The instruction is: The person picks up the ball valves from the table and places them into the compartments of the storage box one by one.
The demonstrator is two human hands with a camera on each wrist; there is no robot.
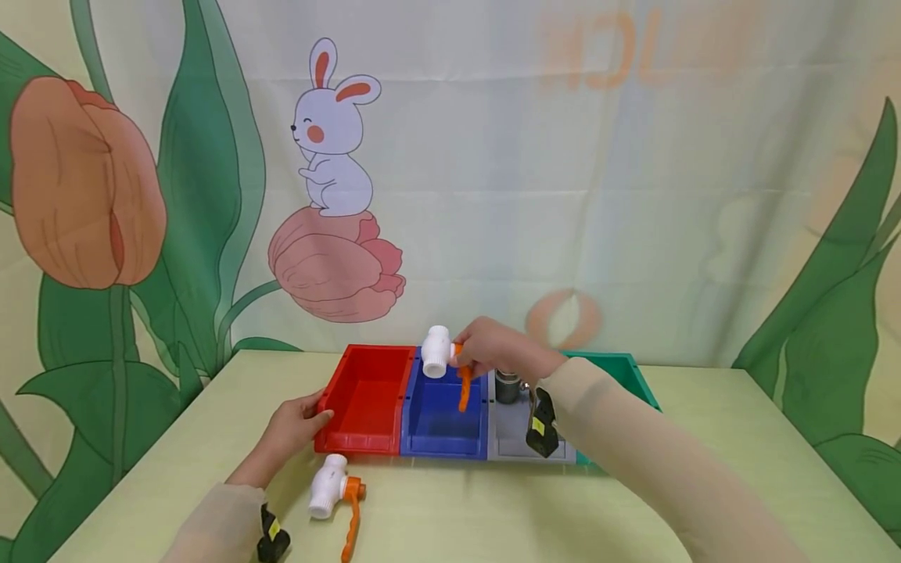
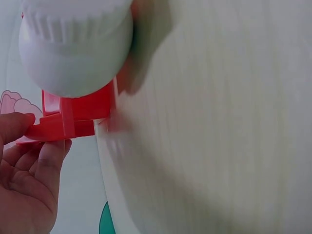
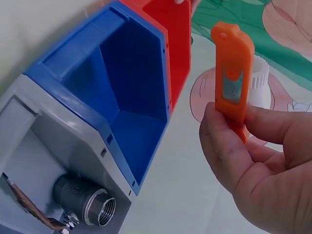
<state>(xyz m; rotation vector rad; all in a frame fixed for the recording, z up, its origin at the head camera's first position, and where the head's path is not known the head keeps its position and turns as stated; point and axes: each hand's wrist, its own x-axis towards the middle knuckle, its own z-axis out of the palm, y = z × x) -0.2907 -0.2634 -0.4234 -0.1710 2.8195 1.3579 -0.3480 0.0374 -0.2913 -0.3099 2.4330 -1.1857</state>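
Observation:
My right hand (image 1: 501, 346) pinches a white plastic ball valve (image 1: 436, 352) by its orange lever handle (image 3: 234, 68), up above the blue bin (image 1: 446, 422). The inside of the blue bin shows bare in the right wrist view. At the far left, my left hand (image 1: 294, 428) grips the side wall of the red bin (image 1: 366, 395), thumb on one face and fingers on the other. A second white ball valve (image 1: 328, 489) with an orange lever lies on the table in front of the red bin; it looms large in the left wrist view.
A grey bin (image 3: 58, 117) adjoins the blue one and holds a metal ball valve (image 3: 80, 197) with a lever. Beyond it comes a green bin (image 1: 619, 371), partly behind my right forearm. The bins stand in a row on a pale table (image 1: 436, 516) before a printed curtain (image 1: 479, 172).

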